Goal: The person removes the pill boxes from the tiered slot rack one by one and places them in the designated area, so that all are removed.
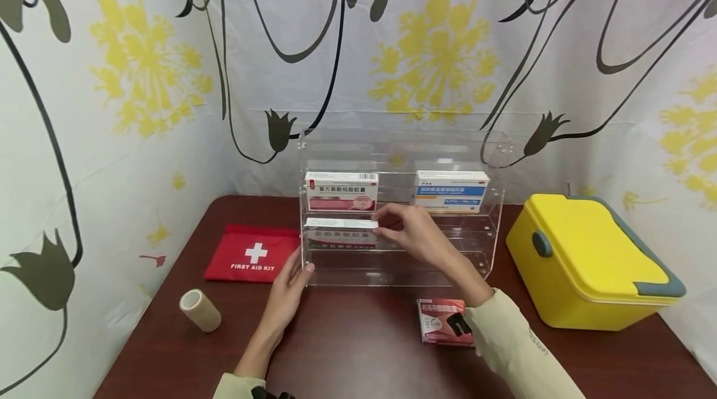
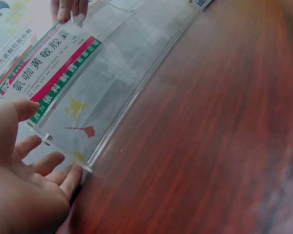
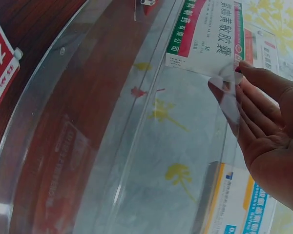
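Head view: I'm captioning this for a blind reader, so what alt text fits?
A right hand touches a medicine box on the middle tier of a clear acrylic shelf, while the left hand rests open against the shelf's front left corner. A first aid pouch, tape roll and yellow case lie around it on the brown table.

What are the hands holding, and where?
Right hand touches the right end of a medicine box. Left hand rests open against the clear rack's left corner.

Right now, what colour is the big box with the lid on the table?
The big box is bright yellow, with grey-blue trim and latch. It shows best in the head view.
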The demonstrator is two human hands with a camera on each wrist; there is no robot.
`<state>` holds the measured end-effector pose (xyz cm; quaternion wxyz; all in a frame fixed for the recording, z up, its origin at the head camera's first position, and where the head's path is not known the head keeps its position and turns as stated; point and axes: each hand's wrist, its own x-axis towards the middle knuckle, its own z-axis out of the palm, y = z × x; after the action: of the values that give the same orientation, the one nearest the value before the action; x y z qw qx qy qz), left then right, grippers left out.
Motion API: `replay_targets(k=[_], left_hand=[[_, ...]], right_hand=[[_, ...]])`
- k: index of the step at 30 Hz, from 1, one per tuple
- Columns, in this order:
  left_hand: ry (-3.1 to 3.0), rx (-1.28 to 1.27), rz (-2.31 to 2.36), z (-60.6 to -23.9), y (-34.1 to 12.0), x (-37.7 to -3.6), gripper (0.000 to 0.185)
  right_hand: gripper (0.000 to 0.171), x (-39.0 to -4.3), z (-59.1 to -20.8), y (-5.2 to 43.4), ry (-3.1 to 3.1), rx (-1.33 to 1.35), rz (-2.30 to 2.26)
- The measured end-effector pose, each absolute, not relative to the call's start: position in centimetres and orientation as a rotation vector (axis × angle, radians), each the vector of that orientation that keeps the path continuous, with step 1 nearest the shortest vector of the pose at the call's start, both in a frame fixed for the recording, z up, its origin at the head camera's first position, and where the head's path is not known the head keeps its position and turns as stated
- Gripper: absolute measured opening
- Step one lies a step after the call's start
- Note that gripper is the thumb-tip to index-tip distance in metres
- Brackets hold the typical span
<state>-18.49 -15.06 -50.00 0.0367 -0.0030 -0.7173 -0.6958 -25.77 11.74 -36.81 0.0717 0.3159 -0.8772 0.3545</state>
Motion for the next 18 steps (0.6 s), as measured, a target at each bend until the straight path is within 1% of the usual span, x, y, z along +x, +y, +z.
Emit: replay_targets(k=[7, 18], left_hand=[[-2.202, -0.006, -2.133, -50.02, -15.01, -18.64, 0.058], [-2.179, -0.017, -2.126, -50.12, -14.92, -18.62, 0.058]], right_hand=[[0.025, -26.14, -37.03, 11.87, -2.657, 0.928, 1.104], [0.019, -26.28, -36.8, 12.22, -2.686, 0.794, 1.232]])
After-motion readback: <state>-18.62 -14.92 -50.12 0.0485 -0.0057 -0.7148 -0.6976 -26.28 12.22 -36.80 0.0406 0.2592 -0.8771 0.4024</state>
